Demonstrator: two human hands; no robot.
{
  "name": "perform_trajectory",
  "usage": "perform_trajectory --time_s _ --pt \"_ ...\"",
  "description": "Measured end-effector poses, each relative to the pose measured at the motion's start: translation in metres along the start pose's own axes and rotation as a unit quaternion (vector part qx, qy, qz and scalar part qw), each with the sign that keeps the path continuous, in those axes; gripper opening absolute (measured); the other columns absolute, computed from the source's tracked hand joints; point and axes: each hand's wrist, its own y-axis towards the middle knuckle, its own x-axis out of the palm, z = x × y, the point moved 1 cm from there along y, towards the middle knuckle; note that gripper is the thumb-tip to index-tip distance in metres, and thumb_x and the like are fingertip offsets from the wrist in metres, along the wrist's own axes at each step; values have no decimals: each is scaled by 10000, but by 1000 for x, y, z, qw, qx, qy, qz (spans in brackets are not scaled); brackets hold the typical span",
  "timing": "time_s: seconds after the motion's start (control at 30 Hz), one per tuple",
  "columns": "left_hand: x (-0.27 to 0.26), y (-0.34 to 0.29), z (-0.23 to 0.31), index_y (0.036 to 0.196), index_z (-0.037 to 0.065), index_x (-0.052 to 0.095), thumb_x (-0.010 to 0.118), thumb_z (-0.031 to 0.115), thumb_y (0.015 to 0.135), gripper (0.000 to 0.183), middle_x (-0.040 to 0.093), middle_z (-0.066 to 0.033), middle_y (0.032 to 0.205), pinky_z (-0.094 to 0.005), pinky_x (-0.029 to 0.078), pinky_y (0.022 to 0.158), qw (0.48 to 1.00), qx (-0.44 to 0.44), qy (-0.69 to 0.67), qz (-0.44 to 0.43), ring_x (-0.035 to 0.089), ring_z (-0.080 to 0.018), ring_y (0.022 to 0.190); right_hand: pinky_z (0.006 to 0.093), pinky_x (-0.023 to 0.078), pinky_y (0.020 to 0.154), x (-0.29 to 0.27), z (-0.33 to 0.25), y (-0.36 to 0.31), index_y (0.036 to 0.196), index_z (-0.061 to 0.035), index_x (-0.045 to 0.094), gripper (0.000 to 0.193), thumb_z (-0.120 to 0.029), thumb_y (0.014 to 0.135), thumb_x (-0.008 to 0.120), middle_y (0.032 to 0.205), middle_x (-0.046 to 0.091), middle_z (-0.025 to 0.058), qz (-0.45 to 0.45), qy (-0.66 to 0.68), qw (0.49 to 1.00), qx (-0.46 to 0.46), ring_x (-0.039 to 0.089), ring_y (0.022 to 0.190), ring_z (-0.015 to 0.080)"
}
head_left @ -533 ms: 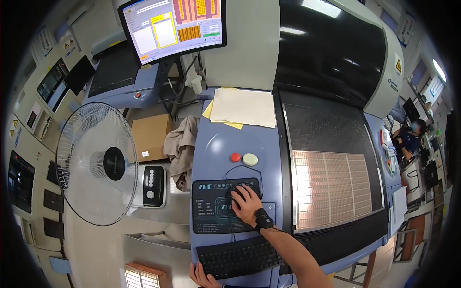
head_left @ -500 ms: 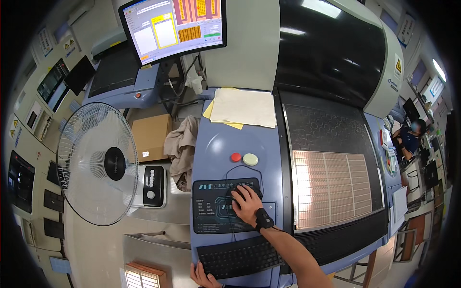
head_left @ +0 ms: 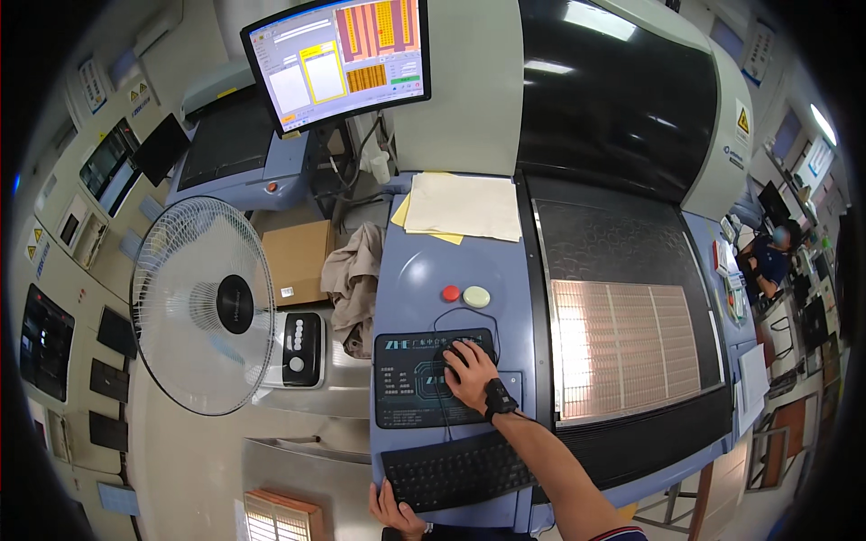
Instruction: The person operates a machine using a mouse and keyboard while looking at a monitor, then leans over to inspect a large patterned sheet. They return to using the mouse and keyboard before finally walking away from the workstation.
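My right hand, wearing a black wristband, is curved over a black mouse on a dark printed mouse pad. My fingers cover most of the mouse, and its cord runs over the pad. Just below lies a black keyboard, slightly tilted across the console's near part. At the keyboard's lower left corner is my left hand, fingers apart and apparently holding nothing. A monitor at the upper left shows a yellow-framed panel and orange-patterned images.
A red button and a pale green button stand above the pad, below stacked papers. A copper-coloured gridded panel lies on the machine bed at right. A fan stands left. Another person sits far right.
The whole view has shifted slightly, so the monitor, fan and console sit further right. My right hand stays on the mouse, and my left hand stays by the keyboard's corner.
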Motion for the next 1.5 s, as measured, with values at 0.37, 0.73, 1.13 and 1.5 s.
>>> perform_trajectory --time_s 0.37,0.73,1.13,1.5 --pt "6 -8 -9 1323 -83 589 343 332 989 586 625 -231 1288 -529 297 1122 999 -38 22 -9 449 -448 1345 482 519 979 -1 -1 -1 1181 -105 675 347 -162 841 711 1271 613 141 3 -2 1000 -8 570 1211 365" --pt "-2 4 16 1373 -91 526 418 259 1047 489 550 -321 1306 -556 348 1123 1000 8 -17 11 454 -490 1297 468 479 1033 2 3 -2 1264 -41 616 436 -171 857 700 1306 603 148 12 6 1000 29 546 1253 351" --pt "4 -4 -5 1310 -81 600 371 301 981 554 643 -233 1252 -532 300 1117 999 -33 21 3 463 -463 1314 485 520 981 2 1 -3 1202 -108 668 366 -172 845 720 1290 615 147 5 26 999 -25 570 1240 363" --pt "0 -4 0 1415 -56 498 410 294 1042 519 547 -265 1358 -566 333 1122 1000 -5 -13 -4 431 -474 1333 481 521 979 2 1 -3 1185 -107 674 351 -168 843 724 1285 614 153 0 35 999 -39 567 1237 367"
